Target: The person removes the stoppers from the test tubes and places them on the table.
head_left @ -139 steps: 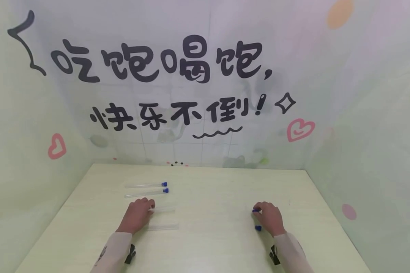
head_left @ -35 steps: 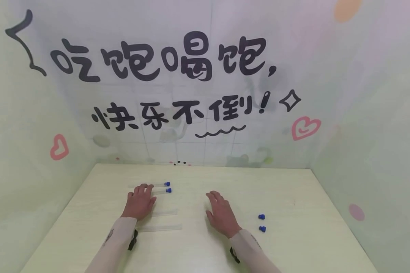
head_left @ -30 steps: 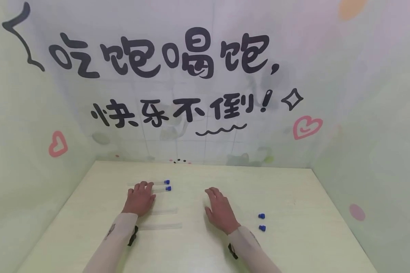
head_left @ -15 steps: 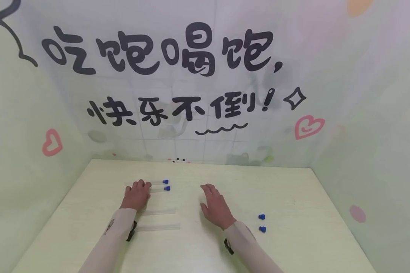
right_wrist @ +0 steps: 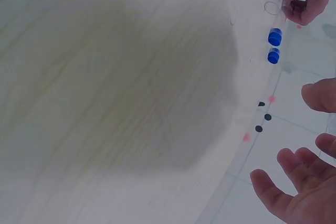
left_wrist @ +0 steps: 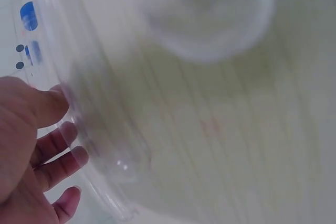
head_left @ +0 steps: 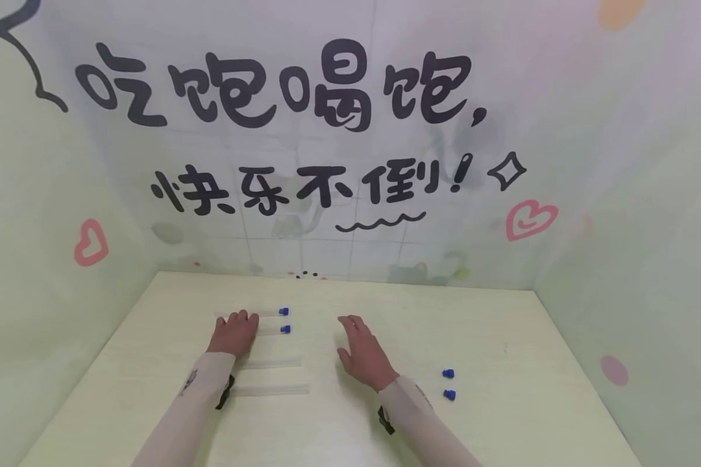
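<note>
My left hand (head_left: 233,334) is over two clear test tubes with blue caps at the table's left. Its thumb and fingers pinch the nearer capped tube (head_left: 273,332), whose left part is hidden by the hand. The farther capped tube (head_left: 269,314) lies just beyond the fingertips. In the left wrist view the thumb (left_wrist: 50,106) and curled fingertips meet at clear tube walls. My right hand (head_left: 365,353) hovers over mid-table with fingers spread loosely, holding nothing. The right wrist view shows its fingers (right_wrist: 270,192) apart from the thumb.
Two uncapped clear tubes, one farther (head_left: 274,363) and one nearer (head_left: 274,390), lie parallel below the left hand. At the right are two loose blue caps, a far one (head_left: 448,373) and a near one (head_left: 450,395). Printed cloth walls enclose the wooden table (head_left: 502,337).
Earlier my right hand was at the blue caps and my left at an uncapped tube; both have moved to their present places. Lately the nearer capped tube has shifted slightly toward me.
</note>
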Tool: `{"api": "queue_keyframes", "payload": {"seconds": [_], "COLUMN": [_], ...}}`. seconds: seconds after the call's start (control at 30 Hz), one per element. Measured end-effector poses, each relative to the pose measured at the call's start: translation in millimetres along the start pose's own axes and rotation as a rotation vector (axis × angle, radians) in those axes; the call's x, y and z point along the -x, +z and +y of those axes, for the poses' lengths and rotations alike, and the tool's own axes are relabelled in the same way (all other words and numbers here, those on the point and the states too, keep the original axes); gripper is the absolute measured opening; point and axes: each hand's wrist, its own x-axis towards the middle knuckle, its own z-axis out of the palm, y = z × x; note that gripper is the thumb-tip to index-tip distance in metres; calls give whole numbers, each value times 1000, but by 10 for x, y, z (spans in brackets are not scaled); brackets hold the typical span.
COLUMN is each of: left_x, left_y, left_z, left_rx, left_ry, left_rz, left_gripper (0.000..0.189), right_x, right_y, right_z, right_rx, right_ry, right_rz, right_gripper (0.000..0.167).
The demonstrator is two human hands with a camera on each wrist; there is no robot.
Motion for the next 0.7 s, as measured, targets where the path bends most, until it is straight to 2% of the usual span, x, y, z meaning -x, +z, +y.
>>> {"api": "queue_keyframes", "payload": {"seconds": [0.17, 0.4, 0.7], "left_x": [39, 32, 58], "left_y": [-110, -252, -314], "left_z": [79, 258, 456], "left_rx": [1, -22, -20], "left_ry": [24, 73, 129], "left_rz": [-7, 94, 140], "left_gripper": [10, 10, 17], "right_x": [3, -7, -10], "right_y": [0, -14, -23], "right_z": [-18, -13, -47], "right_rx": [-19, -17, -41], "right_ry": [-12, -33, -15], "right_rz": [2, 26, 41], "right_gripper": [54, 53, 54]}}
